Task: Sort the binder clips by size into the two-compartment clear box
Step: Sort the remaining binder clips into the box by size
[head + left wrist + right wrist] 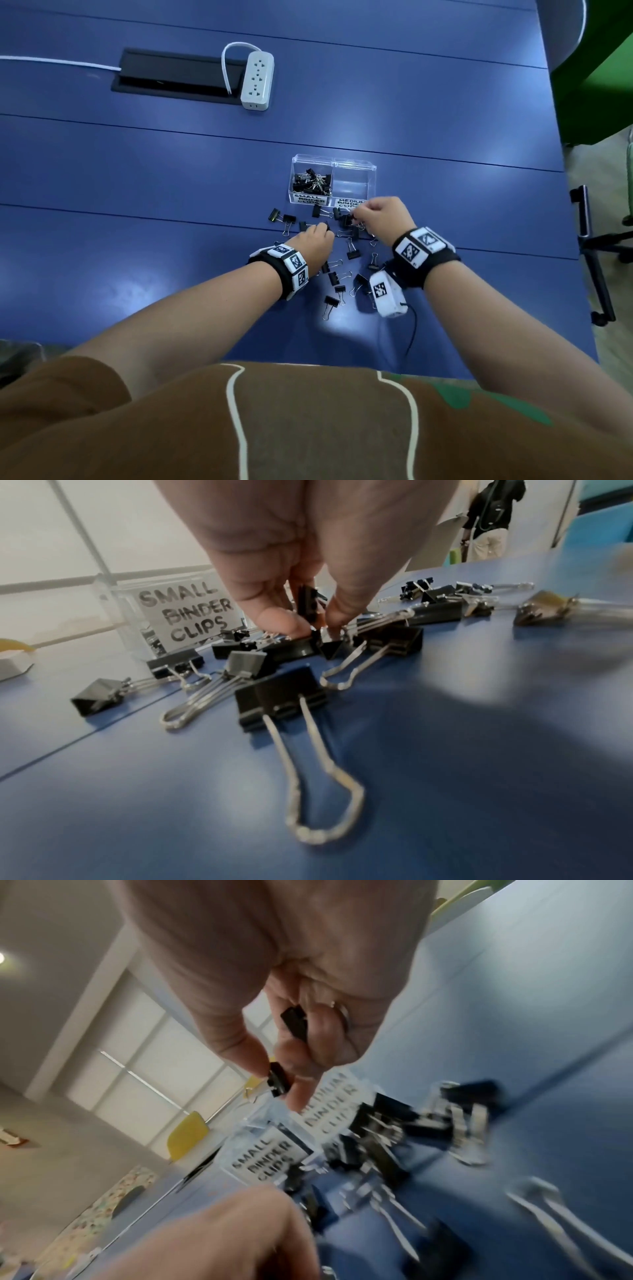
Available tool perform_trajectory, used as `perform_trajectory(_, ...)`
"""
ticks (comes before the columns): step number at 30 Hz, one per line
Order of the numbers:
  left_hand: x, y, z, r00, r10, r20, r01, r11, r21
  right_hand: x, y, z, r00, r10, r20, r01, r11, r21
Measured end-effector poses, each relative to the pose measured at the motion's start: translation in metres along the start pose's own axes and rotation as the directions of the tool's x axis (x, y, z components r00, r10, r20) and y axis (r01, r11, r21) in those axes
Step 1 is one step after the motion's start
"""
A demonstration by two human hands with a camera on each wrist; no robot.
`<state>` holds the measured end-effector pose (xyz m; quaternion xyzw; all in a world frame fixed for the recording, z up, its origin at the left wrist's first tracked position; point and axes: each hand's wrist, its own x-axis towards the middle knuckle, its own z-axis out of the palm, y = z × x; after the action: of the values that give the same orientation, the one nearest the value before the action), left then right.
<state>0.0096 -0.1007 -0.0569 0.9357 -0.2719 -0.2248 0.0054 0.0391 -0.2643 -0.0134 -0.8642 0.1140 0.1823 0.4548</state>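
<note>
The clear two-compartment box [354,167] stands on the blue table. Its left half, labelled SMALL BINDER CLIPS [186,615], holds several small black clips [311,181]; the right half, labelled MEDIUM, shows none. Several black binder clips [352,254] lie scattered in front of the box. My left hand [325,229] is low over the pile and pinches a small black clip [306,601] between thumb and fingers. My right hand [356,214], just before the MEDIUM label, pinches a small clip [278,1079] with thumb and forefinger. Its curled fingers tuck a second clip [294,1023] against the palm.
A white power strip [257,80] and a black cable hatch [174,73] lie at the far left. The table's right edge runs by a black chair base [596,253]. A large clip [284,699] lies close under my left wrist. A person [489,520] stands far off.
</note>
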Motion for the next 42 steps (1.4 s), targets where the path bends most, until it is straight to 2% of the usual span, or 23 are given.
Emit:
perform_trajectory(5,-0.003,-0.007,0.002,0.994,0.107,0.009,-0.107,0.988,0.11,0.037,-0.056,0.01,0.992,-0.119,0.036,0.125,0.95,-0.285)
perform_trajectory(8,-0.007,-0.008,0.002,0.995,0.099,0.014,-0.1,0.983,0.152,0.05,-0.077,0.021,0.98,-0.163,0.112,0.196,0.884,-0.425)
perform_trajectory(13,-0.011,-0.009,-0.001,0.991,0.124,0.04,-0.13,0.975,0.179,0.052,-0.081,0.028,0.976,-0.175,0.129,0.21,0.913,-0.351)
perform_trajectory(17,-0.009,-0.013,0.004,0.984,0.175,0.035,-0.178,0.97,0.165,0.043,-0.06,0.01,0.982,-0.187,0.006,0.184,0.958,-0.221)
perform_trajectory(21,-0.007,-0.013,-0.005,0.996,0.076,-0.05,-0.075,0.997,0.025,0.025,-0.015,-0.014,0.989,-0.105,-0.104,0.09,0.985,-0.146)
perform_trajectory(24,-0.004,-0.02,-0.033,0.983,-0.006,-0.183,-0.011,0.996,-0.088,0.0,0.024,-0.021,0.996,-0.011,-0.085,-0.01,0.971,-0.24)
perform_trajectory(26,0.007,-0.033,-0.051,0.965,-0.102,-0.24,0.056,0.98,-0.189,-0.015,0.044,-0.017,0.999,0.034,-0.035,-0.043,0.944,-0.327)
perform_trajectory(29,0.025,-0.053,-0.067,0.946,-0.226,-0.232,0.16,0.949,-0.272,-0.029,0.059,-0.007,0.997,0.073,0.023,-0.059,0.925,-0.375)
perform_trajectory(32,0.038,-0.063,-0.071,0.939,-0.282,-0.199,0.219,0.932,-0.287,-0.037,0.062,0.002,0.995,0.088,0.05,-0.062,0.921,-0.386)
perform_trajectory(35,0.042,-0.064,-0.066,0.928,-0.303,-0.216,0.236,0.928,-0.288,-0.041,0.064,0.008,0.995,0.081,0.062,-0.05,0.916,-0.398)
perform_trajectory(37,0.04,-0.06,-0.062,0.912,-0.295,-0.287,0.22,0.939,-0.266,-0.042,0.065,0.009,0.994,0.09,0.064,-0.059,0.926,-0.373)
perform_trajectory(40,0.03,-0.042,-0.061,0.867,-0.273,-0.417,0.156,0.943,-0.293,-0.041,0.066,0.008,0.994,0.092,0.064,-0.066,0.943,-0.326)
perform_trajectory(42,0.024,-0.025,-0.057,0.869,-0.215,-0.445,0.08,0.95,-0.303,-0.041,0.068,0.007,0.994,0.085,0.068,-0.061,0.952,-0.299)
